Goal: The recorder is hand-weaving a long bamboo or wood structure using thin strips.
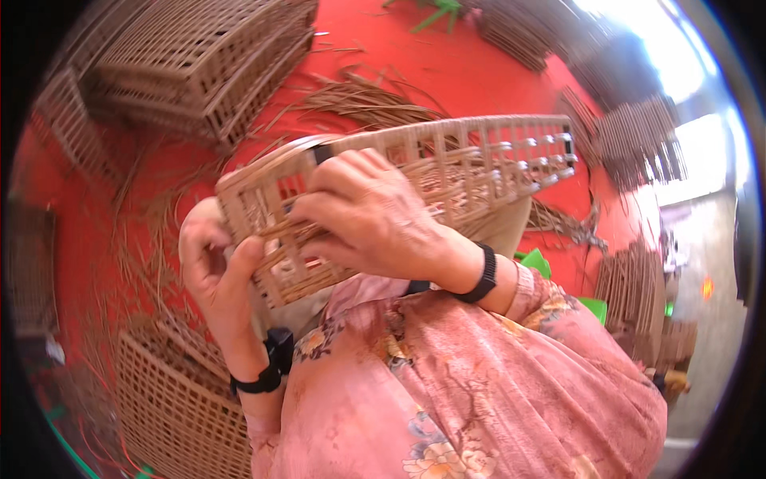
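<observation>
Across my lap lies a long brown basket of open woven strips (459, 160), tilted, its narrow end toward my left. My left hand (215, 251) is closed round the left edge of that end, with the thumb on the near side and the fingers curled behind. On the end panel, my right hand (371, 211) has its fingers bent into the openings, gripping the weave. A brown strip (279, 231) runs crosswise between the two hands. Whether the right fingertips pinch a loose strip is hidden. Dark pieces sit at the basket's upper corners.
Stacked woven baskets (183, 64) stand at the far left, and another woven basket (179, 399) is by my left forearm. Loose strips (367, 100) lie on the red floor (351, 48). Stacks of brown slatted panels (630, 279) line the right side. Something green (535, 262) shows beside my right arm.
</observation>
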The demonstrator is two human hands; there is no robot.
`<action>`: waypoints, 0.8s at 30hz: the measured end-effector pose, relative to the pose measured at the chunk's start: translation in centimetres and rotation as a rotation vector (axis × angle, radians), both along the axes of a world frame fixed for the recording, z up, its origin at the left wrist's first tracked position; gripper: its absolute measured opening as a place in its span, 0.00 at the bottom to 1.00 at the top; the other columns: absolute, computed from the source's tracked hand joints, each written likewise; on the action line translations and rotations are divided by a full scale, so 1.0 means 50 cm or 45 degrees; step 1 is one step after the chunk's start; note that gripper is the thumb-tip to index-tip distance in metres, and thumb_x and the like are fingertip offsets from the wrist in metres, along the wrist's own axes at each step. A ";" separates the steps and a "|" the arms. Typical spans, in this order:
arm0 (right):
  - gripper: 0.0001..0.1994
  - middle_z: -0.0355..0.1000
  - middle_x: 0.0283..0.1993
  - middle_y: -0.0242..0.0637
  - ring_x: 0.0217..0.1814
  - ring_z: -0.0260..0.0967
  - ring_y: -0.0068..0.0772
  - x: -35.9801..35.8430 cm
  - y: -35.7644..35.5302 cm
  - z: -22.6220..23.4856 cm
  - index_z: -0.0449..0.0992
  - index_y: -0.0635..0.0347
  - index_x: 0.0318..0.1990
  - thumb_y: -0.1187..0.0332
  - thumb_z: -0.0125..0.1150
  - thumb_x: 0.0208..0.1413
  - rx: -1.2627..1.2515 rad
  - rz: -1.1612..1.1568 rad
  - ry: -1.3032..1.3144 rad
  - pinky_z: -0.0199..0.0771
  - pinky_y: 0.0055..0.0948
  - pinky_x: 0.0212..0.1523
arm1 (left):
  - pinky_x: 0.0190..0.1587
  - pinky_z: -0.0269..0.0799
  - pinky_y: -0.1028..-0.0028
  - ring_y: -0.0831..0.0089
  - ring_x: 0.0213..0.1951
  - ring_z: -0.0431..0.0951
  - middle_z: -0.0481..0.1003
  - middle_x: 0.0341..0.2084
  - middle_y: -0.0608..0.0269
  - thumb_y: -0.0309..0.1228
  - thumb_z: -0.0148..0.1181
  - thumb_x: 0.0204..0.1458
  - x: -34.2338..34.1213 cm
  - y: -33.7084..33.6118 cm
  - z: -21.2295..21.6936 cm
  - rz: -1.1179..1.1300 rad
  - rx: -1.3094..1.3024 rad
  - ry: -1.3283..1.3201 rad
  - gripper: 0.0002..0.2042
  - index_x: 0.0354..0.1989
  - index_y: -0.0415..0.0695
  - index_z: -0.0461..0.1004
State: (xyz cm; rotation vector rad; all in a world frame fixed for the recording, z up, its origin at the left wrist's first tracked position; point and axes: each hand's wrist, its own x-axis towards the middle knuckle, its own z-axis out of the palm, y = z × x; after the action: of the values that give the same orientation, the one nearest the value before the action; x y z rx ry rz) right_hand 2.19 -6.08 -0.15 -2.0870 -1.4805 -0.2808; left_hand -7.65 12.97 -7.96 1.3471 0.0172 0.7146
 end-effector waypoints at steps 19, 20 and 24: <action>0.27 0.69 0.55 0.36 0.60 0.64 0.44 0.072 -0.352 -0.045 0.77 0.49 0.52 0.46 0.70 0.48 0.092 -0.602 -0.288 0.63 0.46 0.61 | 0.48 0.71 0.60 0.59 0.47 0.73 0.70 0.44 0.55 0.26 0.64 0.59 0.013 -0.119 0.117 0.377 1.469 0.218 0.10 0.47 0.40 0.78; 0.26 0.70 0.55 0.36 0.61 0.65 0.46 0.083 -0.380 -0.045 0.77 0.49 0.51 0.53 0.73 0.43 0.116 -0.665 -0.416 0.64 0.47 0.62 | 0.47 0.71 0.61 0.59 0.45 0.73 0.70 0.43 0.55 0.26 0.64 0.59 0.011 -0.121 0.113 0.512 1.425 0.128 0.09 0.47 0.40 0.78; 0.27 0.71 0.56 0.41 0.60 0.68 0.50 0.077 -0.441 -0.047 0.79 0.54 0.51 0.56 0.76 0.42 0.102 -0.724 -0.407 0.67 0.49 0.60 | 0.47 0.71 0.63 0.61 0.44 0.73 0.70 0.43 0.55 0.27 0.62 0.61 -0.032 -0.118 0.079 0.627 1.138 0.109 0.08 0.45 0.37 0.77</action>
State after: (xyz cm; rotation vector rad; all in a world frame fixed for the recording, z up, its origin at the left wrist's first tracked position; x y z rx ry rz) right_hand 6.03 -28.13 -2.50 -2.4399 -0.9757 -0.9079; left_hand -9.23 7.05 -4.02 2.2710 0.1108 1.1477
